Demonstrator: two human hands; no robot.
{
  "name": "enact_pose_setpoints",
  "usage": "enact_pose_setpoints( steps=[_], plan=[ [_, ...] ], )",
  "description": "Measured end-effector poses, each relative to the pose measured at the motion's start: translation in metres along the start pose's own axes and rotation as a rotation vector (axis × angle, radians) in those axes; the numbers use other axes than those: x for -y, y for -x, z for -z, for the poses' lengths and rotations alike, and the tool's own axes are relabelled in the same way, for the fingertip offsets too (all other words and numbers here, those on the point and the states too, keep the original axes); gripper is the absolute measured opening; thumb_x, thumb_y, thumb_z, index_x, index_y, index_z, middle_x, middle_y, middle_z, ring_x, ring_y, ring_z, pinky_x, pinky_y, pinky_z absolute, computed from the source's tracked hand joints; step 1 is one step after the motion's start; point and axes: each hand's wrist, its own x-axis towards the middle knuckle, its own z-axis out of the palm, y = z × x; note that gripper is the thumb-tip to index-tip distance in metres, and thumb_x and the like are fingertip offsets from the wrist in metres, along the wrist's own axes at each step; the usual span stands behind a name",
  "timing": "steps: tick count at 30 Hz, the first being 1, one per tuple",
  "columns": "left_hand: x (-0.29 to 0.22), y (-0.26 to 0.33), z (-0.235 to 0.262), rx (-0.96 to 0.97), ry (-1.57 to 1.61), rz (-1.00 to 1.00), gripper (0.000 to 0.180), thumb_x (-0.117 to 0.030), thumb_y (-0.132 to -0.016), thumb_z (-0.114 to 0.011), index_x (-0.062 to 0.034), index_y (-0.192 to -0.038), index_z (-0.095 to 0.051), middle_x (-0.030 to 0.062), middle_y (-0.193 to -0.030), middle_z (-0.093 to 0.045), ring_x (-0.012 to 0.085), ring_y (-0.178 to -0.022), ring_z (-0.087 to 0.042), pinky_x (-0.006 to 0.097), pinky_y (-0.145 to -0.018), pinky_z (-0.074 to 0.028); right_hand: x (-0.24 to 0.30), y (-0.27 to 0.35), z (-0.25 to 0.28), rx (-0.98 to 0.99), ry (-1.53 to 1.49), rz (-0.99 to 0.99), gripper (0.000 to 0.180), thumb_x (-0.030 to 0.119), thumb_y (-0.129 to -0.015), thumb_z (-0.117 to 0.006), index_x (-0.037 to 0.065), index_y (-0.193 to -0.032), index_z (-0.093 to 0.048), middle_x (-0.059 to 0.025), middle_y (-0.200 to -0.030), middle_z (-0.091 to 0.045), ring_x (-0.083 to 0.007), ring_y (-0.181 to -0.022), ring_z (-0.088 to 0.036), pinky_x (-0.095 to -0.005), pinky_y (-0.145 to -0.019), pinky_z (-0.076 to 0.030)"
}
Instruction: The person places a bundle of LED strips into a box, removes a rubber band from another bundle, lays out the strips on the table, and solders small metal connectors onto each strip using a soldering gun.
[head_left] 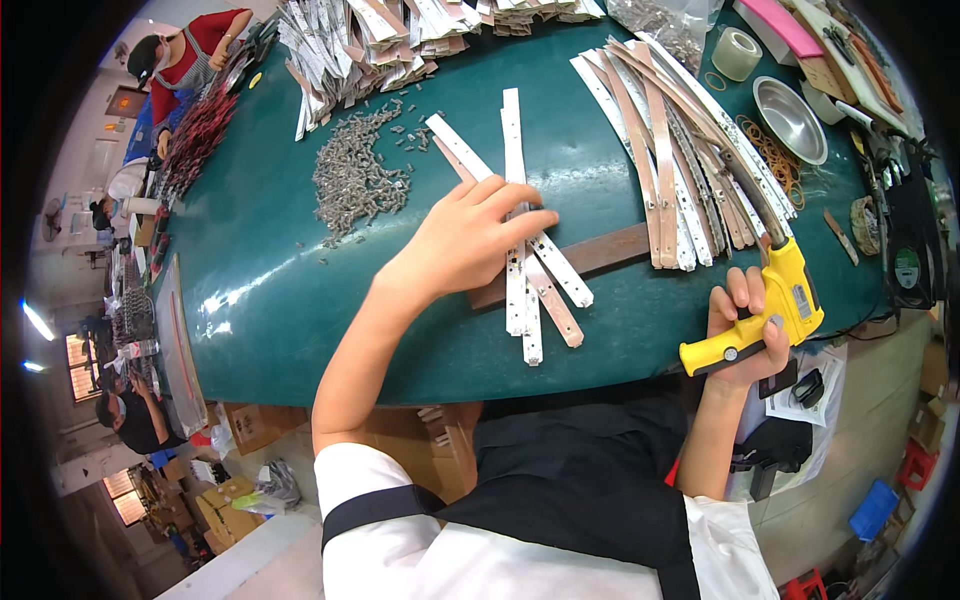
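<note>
My left hand (466,235) reaches over a few crossed white strips (530,310) with small holes and dark spots, its fingers bent around them at mid-length. One brown-faced strip (555,308) lies among these. Beneath them is a flat dark brown bar (610,250) on the green table. At the right, my right hand (745,330) is closed round a yellow gun-shaped tool (790,290), held above the table's near edge. Left of the strips is a heap of small grey metal pieces (358,175), a few scattered around it.
A fan of white and brown strips (670,150) lies right of centre, and a large stack (370,45) is at the back. A metal bowl (790,120), rubber bands (775,165) and a tape roll (736,54) are at far right. A co-worker (195,60) sits at far left.
</note>
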Motion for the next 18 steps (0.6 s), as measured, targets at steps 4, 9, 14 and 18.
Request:
enact_pose_setpoints(
  steps=[4,9,14,18],
  plan=[
    [0.008,0.001,0.010,0.043,0.066,-0.057,0.037,-0.004,-0.072,-0.065,-0.0146,-0.107,-0.064,0.0009,-0.109,-0.062,0.0208,-0.095,-0.059,0.033,-0.078,-0.048,0.001,0.002,0.003,-0.017,-0.012,0.013,0.086,0.012,-0.071,-0.062,-0.004,-0.144,-0.020,-0.0047,-0.083,-0.043,-0.0165,-0.084,-0.042,-0.0278,-0.072,-0.039],
    [0.016,0.006,0.005,-0.077,-0.056,-0.180,0.036,-0.006,-0.070,-0.065,-0.0126,-0.106,-0.064,0.0029,-0.107,-0.063,0.0187,-0.083,-0.062,0.031,-0.070,-0.050,0.001,0.000,-0.004,-0.001,-0.035,-0.007,0.087,0.007,-0.074,-0.061,-0.004,-0.145,-0.012,-0.0034,-0.083,-0.041,-0.0142,-0.083,-0.041,-0.0267,-0.074,-0.037],
    [0.010,-0.008,-0.008,-0.291,-0.056,-0.230,0.033,-0.011,-0.072,-0.064,-0.0137,-0.104,-0.062,0.0025,-0.105,-0.062,0.0178,-0.082,-0.063,0.029,-0.072,-0.053,0.002,0.002,0.001,-0.007,-0.028,0.006,0.086,0.008,-0.073,-0.061,-0.004,-0.145,-0.015,-0.0039,-0.084,-0.042,-0.0151,-0.084,-0.042,-0.0273,-0.073,-0.037],
    [0.003,-0.029,-0.020,-0.263,-0.049,-0.333,0.034,-0.012,-0.074,-0.062,-0.0140,-0.107,-0.062,0.0029,-0.108,-0.062,0.0182,-0.086,-0.064,0.030,-0.075,-0.053,0.002,0.002,0.002,-0.020,-0.030,0.019,0.086,0.011,-0.072,-0.062,-0.004,-0.144,-0.018,-0.0043,-0.084,-0.043,-0.0158,-0.084,-0.043,-0.0280,-0.072,-0.037]
  ],
)
